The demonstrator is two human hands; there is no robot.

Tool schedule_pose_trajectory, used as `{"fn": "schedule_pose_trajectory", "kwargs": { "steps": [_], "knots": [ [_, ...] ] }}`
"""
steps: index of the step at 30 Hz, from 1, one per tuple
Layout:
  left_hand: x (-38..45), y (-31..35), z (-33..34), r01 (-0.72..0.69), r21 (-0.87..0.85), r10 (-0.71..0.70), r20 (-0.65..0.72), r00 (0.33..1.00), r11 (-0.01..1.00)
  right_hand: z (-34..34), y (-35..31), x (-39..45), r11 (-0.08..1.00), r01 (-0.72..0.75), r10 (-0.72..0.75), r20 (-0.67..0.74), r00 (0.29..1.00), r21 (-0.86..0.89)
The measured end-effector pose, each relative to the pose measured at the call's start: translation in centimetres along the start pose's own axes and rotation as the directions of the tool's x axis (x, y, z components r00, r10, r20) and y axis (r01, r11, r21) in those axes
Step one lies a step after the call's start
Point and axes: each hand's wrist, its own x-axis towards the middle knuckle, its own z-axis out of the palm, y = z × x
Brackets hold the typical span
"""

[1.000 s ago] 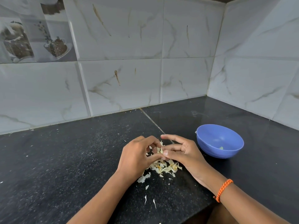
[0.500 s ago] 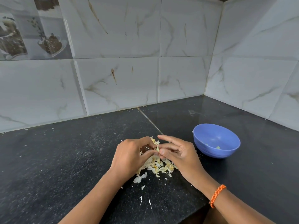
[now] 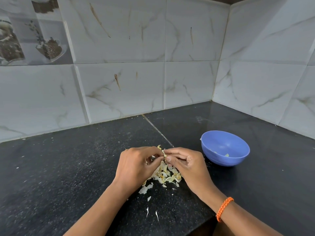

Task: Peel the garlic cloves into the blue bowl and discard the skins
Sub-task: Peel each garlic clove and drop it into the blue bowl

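My left hand (image 3: 136, 166) and my right hand (image 3: 187, 164) meet fingertip to fingertip over a heap of pale garlic skins (image 3: 164, 174) on the black counter. Both pinch a small garlic clove (image 3: 164, 153) with papery skin between their thumbs and forefingers; most of the clove is hidden by the fingers. The blue bowl (image 3: 238, 150) stands to the right of my right hand, with a couple of peeled pieces at its bottom.
Loose skin flakes (image 3: 147, 198) lie scattered toward the counter's front edge (image 3: 196, 223). Marble-pattern wall tiles (image 3: 119, 86) close the counter at the back and on the right, forming a corner behind the bowl.
Both hands have stayed together over the skin heap, the fingertips shifting slightly as they work at the clove. The view has drifted a little; the bowl has not moved.
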Motion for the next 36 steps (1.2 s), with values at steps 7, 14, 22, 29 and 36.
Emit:
{"fn": "schedule_pose_trajectory", "kwargs": {
  "steps": [7,14,22,29,36],
  "knots": [
    [0.0,0.3,0.3,0.009,0.009,-0.009,-0.018,1.0,1.0,0.0,-0.2,0.0,0.999,0.031,-0.033,-0.051,0.998,-0.034],
    [-0.1,0.7,0.5,0.016,-0.016,-0.017,-0.027,1.0,1.0,0.0,-0.4,0.2,0.999,0.043,-0.045,-0.073,0.996,-0.025],
    [-0.2,1.0,0.6,0.141,-0.202,-0.14,0.018,0.99,0.969,-0.1,-0.5,0.2,0.996,0.037,-0.031,-0.078,0.996,0.076],
    [-0.3,1.3,0.7,0.223,-0.352,-0.217,0.057,0.975,0.909,0.2,-0.8,0.1,0.997,0.079,-0.075,-0.131,0.989,0.023],
    [-0.3,2.1,0.6,0.354,-0.575,-0.343,0.132,0.93,0.738,0.4,-1.1,0.0,0.996,0.087,-0.088,-0.151,0.985,-0.011]
  ]
}}
